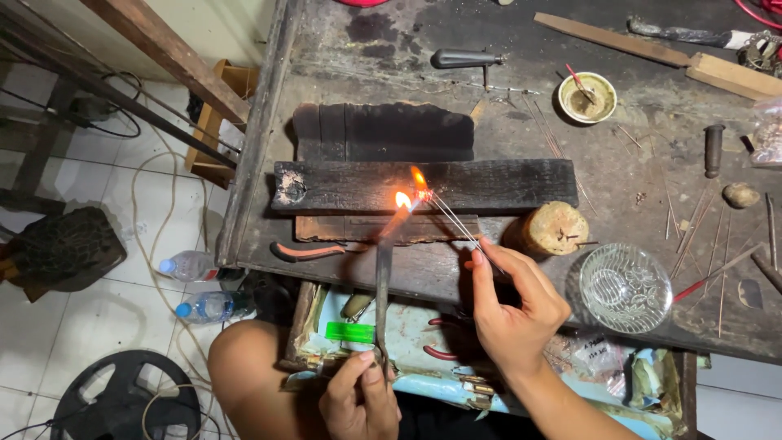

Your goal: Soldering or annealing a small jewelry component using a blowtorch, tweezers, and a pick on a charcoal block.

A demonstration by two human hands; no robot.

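Left hand (358,399) is closed around the base of a thin torch (383,285) whose flame (404,200) I see licking the charred wooden block (423,186). Right hand (513,305) pinches long tweezers (456,220) by thumb and forefinger, tips at the glowing spot on the block. Further right, a round wooden stump (554,229) stands just beside that hand, then a glass dish (625,287), with thin metal rods (692,232) scattered beyond.
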